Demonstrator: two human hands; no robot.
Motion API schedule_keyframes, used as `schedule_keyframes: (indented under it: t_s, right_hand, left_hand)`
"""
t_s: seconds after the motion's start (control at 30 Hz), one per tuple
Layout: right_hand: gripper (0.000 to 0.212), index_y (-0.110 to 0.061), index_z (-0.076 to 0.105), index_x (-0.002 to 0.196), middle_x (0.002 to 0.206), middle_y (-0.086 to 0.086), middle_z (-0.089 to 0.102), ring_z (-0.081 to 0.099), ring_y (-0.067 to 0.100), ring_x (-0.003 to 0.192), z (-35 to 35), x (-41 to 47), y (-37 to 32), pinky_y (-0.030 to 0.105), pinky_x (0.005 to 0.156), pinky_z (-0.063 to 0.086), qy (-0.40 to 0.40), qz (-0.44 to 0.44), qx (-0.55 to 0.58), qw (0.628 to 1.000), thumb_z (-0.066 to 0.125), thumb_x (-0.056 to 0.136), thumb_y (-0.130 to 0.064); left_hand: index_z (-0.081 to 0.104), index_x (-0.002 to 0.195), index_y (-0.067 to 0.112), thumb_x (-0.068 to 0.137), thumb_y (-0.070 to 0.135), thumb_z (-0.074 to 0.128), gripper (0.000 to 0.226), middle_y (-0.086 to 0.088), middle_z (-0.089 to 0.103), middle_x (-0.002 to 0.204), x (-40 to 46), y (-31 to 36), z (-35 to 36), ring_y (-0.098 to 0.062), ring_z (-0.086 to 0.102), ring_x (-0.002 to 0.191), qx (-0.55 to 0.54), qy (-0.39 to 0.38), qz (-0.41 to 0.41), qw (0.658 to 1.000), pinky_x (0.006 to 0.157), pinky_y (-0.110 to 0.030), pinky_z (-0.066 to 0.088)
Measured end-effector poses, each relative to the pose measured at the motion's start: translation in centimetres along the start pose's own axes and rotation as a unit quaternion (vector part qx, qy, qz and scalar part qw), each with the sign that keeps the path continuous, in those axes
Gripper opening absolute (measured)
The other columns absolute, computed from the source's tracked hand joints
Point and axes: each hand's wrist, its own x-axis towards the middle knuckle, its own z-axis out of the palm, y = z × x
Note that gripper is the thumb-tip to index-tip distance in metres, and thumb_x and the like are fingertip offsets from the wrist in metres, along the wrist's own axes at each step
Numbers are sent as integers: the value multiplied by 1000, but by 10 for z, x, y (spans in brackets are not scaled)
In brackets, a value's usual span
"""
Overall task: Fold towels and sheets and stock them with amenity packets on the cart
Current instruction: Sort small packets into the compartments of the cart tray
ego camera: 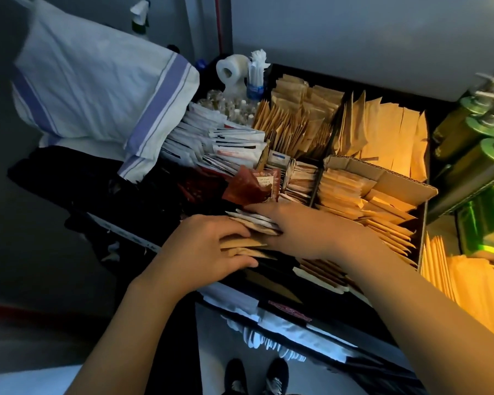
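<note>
Both my hands are in the top tray of the housekeeping cart point(268, 309). My left hand point(208, 249) grips a bundle of tan and white amenity packets point(251, 228) at the tray's near edge, fingers curled over it and thumb below. My right hand point(300, 229) lies over the same bundle from the right; its fingertips are hidden among the packets. Folded white linen with blue stripes point(97, 89) is stacked at the cart's left end. Brown paper packets point(297, 118) stand in rows in the back compartments.
A cardboard box point(382, 178) of tan packets sits right of my hands. Red-brown sachets point(251, 186) and white sachets point(226, 141) fill the middle. A toilet roll point(231, 69) and small bottles stand behind. Green pump bottles point(474, 132) line the right. A spray bottle point(140, 18) stands at the back left.
</note>
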Motion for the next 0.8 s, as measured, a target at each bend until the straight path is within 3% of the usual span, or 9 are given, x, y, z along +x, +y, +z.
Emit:
schedule_keyframes:
  t_s: [0.17,0.3,0.4,0.47,0.53,0.6,0.7,0.8]
  right_hand:
    - [97,-29,20,162,162,-6,34,37,14,142,3,-13,13,20,108,29,25,2,-16,1000,75,84,-48]
    - [92,-34,36,156,154,-18,43,45,5,133,-9,-25,18,15,96,32,83,-9,-24,996,79,78,-58]
    - [80,-38,49,147,145,-24,53,48,-5,126,-18,-37,24,6,90,31,80,4,15,997,75,78,-66]
    - [64,-37,60,138,134,-23,62,54,-8,115,-22,-39,27,9,90,41,120,8,42,992,74,81,-63]
    - [44,-34,69,127,120,-20,69,61,-5,103,-26,-35,29,22,86,53,209,23,51,976,75,86,-50]
    - [43,-32,68,124,118,-16,68,63,2,101,-31,-26,33,25,78,52,275,42,23,960,79,84,-43]
    - [67,-32,58,137,131,-12,61,59,10,111,-30,-10,35,27,81,47,236,46,-8,971,85,77,-46]
    - [53,-32,64,131,127,-7,67,63,16,111,-21,1,33,32,84,53,209,39,-52,976,81,82,-41]
  left_hand:
    - [77,102,23,80,49,84,35,15,69,104,-9,-5,-3,-6,65,103,1,145,53,988,86,-32,54]
    - [61,114,25,78,48,85,49,15,54,119,-4,1,2,-10,56,114,3,168,44,985,93,-26,48]
    - [60,130,32,78,58,80,61,19,49,133,-1,8,14,-9,48,128,16,121,39,992,103,-28,45]
    - [67,127,29,82,60,76,55,17,55,130,1,14,26,-9,50,126,23,89,41,995,103,-40,46]
    - [70,122,25,86,60,71,50,14,60,125,4,19,36,-10,53,122,24,90,32,995,101,-42,45]
    - [71,118,24,90,61,66,47,14,61,121,9,23,38,-9,53,119,23,89,14,996,100,-40,46]
    - [70,112,24,95,60,56,43,15,62,114,16,28,38,-8,53,115,32,75,-12,997,96,-39,46]
    - [72,112,22,101,51,53,37,14,64,112,16,26,36,-5,54,114,-18,72,-19,997,96,-36,46]
